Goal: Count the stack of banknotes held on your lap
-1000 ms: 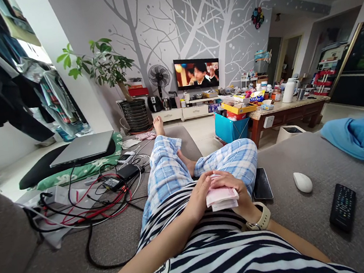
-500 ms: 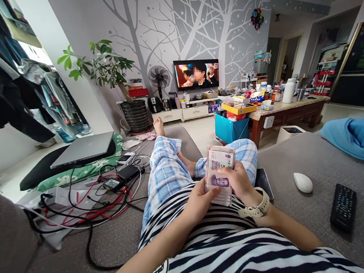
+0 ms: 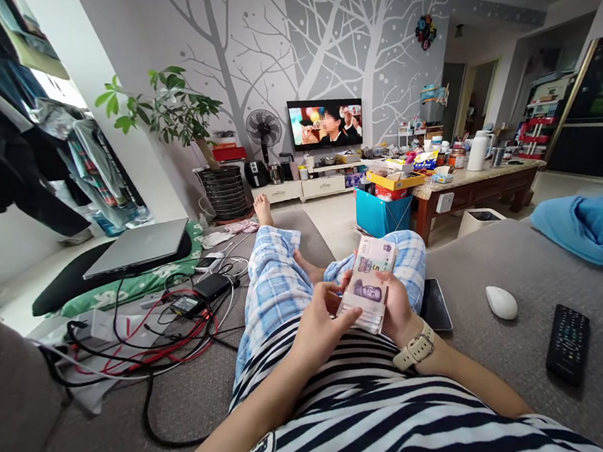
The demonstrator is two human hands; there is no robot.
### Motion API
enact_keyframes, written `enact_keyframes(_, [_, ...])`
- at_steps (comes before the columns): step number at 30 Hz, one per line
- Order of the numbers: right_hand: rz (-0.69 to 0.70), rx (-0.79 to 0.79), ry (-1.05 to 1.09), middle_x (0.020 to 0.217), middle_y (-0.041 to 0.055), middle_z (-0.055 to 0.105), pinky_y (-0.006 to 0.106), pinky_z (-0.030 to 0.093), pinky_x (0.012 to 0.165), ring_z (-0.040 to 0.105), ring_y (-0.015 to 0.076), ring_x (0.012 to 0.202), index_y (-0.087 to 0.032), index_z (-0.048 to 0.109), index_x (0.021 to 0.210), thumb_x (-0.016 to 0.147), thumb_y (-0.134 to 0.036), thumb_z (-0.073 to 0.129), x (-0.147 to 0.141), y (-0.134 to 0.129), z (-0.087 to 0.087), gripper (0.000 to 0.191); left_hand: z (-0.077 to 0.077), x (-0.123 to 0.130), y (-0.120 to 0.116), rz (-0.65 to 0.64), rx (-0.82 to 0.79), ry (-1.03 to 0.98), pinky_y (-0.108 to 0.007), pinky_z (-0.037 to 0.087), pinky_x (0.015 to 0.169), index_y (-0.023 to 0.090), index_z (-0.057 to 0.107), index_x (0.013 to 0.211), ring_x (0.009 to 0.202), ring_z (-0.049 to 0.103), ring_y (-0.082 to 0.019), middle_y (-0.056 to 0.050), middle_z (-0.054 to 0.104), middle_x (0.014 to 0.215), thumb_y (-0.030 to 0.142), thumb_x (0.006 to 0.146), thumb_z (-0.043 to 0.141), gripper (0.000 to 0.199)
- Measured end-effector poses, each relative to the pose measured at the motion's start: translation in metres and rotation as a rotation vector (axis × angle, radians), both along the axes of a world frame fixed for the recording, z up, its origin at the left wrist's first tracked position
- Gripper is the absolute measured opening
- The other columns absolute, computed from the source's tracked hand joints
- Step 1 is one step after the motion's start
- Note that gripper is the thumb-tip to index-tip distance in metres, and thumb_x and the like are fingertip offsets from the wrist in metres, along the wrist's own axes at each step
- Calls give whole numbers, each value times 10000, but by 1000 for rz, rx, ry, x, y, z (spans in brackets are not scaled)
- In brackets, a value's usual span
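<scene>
A stack of purple-printed banknotes [image 3: 368, 280] is held over my lap, tilted, with a portrait and a 5 on the top note. My left hand [image 3: 321, 322] grips its lower left edge, thumb across the bottom of the notes and fingers bent at the side. Around the right side of the stack is my right hand [image 3: 398, 306], with a cream watch [image 3: 416, 347] on the wrist; its fingers are partly hidden beneath the notes. Beside my right forearm lies a dark tablet or phone [image 3: 435, 305] on the sofa.
On the sofa [image 3: 488, 364] are a white mouse [image 3: 502, 302], a black remote [image 3: 567, 345] and a blue cloth [image 3: 599, 230]. To the left lie tangled cables [image 3: 146, 355] and a laptop [image 3: 139, 248]. Beyond stand a cluttered table [image 3: 472, 179] and a television [image 3: 326, 122].
The stack has shifted slightly right and tilted more. My left fingers have bent up at its left edge, and my right thumb has moved off the top note toward the right side.
</scene>
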State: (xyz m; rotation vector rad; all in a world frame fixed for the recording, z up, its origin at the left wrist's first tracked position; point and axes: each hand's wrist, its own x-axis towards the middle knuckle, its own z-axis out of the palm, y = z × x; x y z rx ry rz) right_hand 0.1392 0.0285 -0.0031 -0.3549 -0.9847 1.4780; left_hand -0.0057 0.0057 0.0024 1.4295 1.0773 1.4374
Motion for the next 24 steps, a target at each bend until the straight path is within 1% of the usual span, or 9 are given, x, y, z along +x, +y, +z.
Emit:
enact_keyframes(1, [5, -13, 15, 846, 97, 714, 482, 548, 767, 673, 293, 870, -200, 636, 1050, 780, -486, 481, 1, 2, -1, 422, 1, -4, 0, 50, 114, 215, -456, 512, 815, 220, 658, 1003, 826, 643, -290, -21, 642, 800, 365, 535, 857, 529])
enact_keyframes(2, [17, -27, 24, 840, 96, 713, 492, 547, 769, 674, 294, 867, -202, 628, 1058, 787, -504, 479, 2, 4, -1, 432, 1, -8, 0, 84, 233, 372, -468, 498, 870, 230, 610, 1123, 928, 627, -298, -55, 645, 956, 399, 556, 848, 638])
enact_keyframes(4, [52, -58, 36, 830, 90, 713, 500, 546, 768, 677, 294, 862, -206, 616, 1071, 797, -520, 482, 4, 5, -2, 438, 0, -13, -1, 56, 473, 587, -503, 425, 1003, 244, 532, 1266, 1171, 530, -336, -121, 565, 1244, 444, 559, 846, 799])
enact_keyframes(6, [102, -97, 40, 832, 84, 716, 499, 547, 763, 681, 293, 859, -208, 611, 1074, 804, -527, 483, 5, 5, -3, 437, -2, -14, -2, -13, 635, 732, -530, 340, 1088, 260, 467, 1354, 1329, 390, -358, -150, 431, 1422, 451, 587, 831, 870])
enact_keyframes(8, [140, -136, 46, 854, 78, 722, 494, 548, 758, 685, 290, 851, -213, 611, 1068, 811, -527, 478, 4, 5, -5, 427, -7, -12, -1, -35, 709, 819, -547, 298, 1118, 267, 421, 1396, 1383, 314, -365, -155, 364, 1478, 413, 622, 813, 879])
enact_keyframes(11, [154, -150, 46, 894, 78, 728, 481, 551, 751, 689, 282, 840, -216, 615, 1068, 830, -521, 467, 3, 5, -6, 414, -13, -9, 2, 3, 715, 867, -561, 292, 1119, 272, 376, 1423, 1394, 297, -368, -160, 344, 1489, 360, 649, 791, 882])
enact_keyframes(14, [151, -148, 40, 887, 86, 730, 464, 556, 737, 689, 280, 841, -202, 622, 1078, 853, -510, 448, 1, 5, -7, 419, -15, -9, 4, 6, 690, 889, -561, 294, 1117, 272, 370, 1424, 1388, 307, -369, -164, 349, 1483, 364, 636, 797, 901])
enact_keyframes(19, [172, -190, 132, 939, 75, 732, 421, 562, 745, 685, 260, 883, -198, 629, 1098, 857, -451, 486, 0, 4, -7, 378, -14, -11, 3, -26, 669, 899, -547, 312, 1111, 256, 391, 1408, 1376, 331, -360, -169, 371, 1470, 448, 646, 792, 882])
enact_keyframes(24, [251, -254, 212, 968, 65, 733, 389, 562, 767, 684, 239, 886, -185, 634, 1093, 841, -422, 554, 1, 4, -9, 355, -13, -10, 1, -9, 673, 927, -536, 321, 1106, 246, 415, 1392, 1361, 358, -342, -153, 399, 1460, 397, 658, 792, 839])
